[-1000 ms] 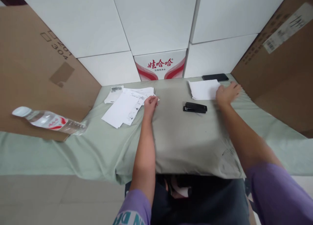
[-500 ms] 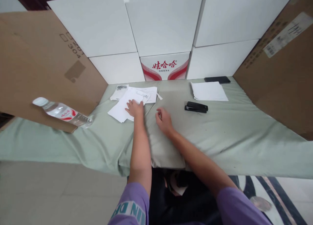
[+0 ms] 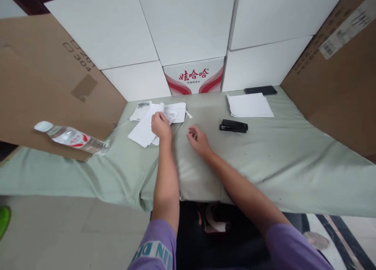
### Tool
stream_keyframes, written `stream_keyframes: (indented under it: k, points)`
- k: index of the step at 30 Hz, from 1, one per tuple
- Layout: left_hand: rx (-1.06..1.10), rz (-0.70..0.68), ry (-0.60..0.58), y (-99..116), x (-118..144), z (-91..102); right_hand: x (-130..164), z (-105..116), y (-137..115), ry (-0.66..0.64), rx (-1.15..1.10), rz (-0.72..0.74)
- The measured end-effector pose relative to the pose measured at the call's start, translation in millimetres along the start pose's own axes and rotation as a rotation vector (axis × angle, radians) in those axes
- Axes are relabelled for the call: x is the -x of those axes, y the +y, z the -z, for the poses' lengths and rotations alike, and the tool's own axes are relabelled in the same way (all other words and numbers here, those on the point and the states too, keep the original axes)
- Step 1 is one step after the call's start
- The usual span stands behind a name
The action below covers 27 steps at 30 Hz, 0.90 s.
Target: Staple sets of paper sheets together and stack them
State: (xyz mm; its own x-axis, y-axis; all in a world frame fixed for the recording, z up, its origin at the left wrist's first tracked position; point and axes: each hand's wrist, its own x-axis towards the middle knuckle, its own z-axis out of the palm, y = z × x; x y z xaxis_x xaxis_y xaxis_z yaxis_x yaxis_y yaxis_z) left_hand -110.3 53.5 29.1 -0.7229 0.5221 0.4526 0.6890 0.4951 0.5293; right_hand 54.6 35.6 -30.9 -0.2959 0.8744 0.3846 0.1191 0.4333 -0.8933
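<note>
Paper sheets (image 3: 143, 131), left of stapler (image 3: 233, 125): likely light, limp; best pinched at edge. Left hand (image 3: 161, 125): fingers closed on topmost. Right hand (image 3: 199, 140): empty, fingers half-curled, parted.

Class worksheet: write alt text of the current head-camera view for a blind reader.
A person's left hand grips a white sheet on a loose paper pile; the right hand, loosely curled, is nearby over green cloth. A black stapler and a paper stack lie to the right, a plastic bottle far left.
</note>
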Motion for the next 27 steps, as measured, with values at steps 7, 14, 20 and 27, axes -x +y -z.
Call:
stream_keyframes:
  k: [7,14,20,27]
  points:
    - [0.513,-0.192,-0.416,51.8,56.3,32.9,-5.7,3.0,5.6,-0.051,-0.25,-0.067]
    - [0.717,-0.26,-0.659,37.4,61.5,30.9,-9.2,7.8,-9.1,-0.045,-0.468,-0.123]
    - [0.828,-0.194,-0.854,31.5,49.7,27.4,-3.2,-1.5,-12.7,-0.005,-0.486,-0.169]
    - [0.861,-0.306,-0.927,22.0,55.7,20.6,-5.8,2.0,1.3,0.146,-0.527,-0.316]
